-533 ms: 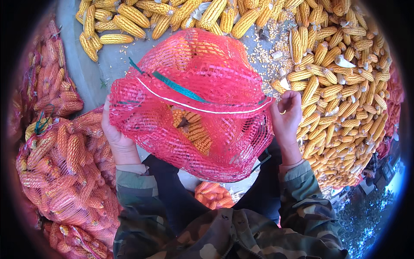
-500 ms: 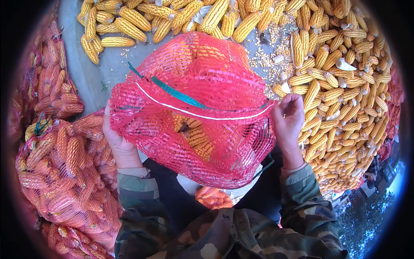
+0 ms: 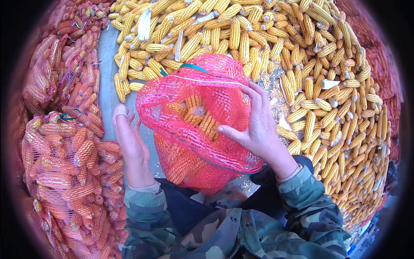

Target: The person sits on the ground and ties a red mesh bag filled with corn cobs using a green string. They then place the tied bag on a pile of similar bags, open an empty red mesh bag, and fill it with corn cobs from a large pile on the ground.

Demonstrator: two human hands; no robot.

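A red mesh bag [image 3: 194, 144] with corn cobs [image 3: 209, 125] inside stands between my knees, its mouth gaping toward me. A white drawstring and a green strip run along the far part of its rim. My right hand [image 3: 258, 125] is at the bag's right side, fingers spread, thumb over the mouth and fingertips by the rim; whether they touch the mesh is hard to tell. Beside the bag's left side, my left hand [image 3: 133, 144] is raised with fingers apart, holding nothing. Some cobs show through the mesh low on the bag.
Loose yellow corn cobs [image 3: 319, 103] form a large heap beyond and to the right. Filled red mesh bags [image 3: 64, 159] stack along the left, and more bags [image 3: 375, 52] stand at the far right. Scattered kernels [image 3: 276, 88] and dry husk pieces lie around the heap.
The bag's mouth has opened wider and its rim has dropped, showing the cobs inside. Both hands have let go of the rim's sides; the left is now apart from the bag.
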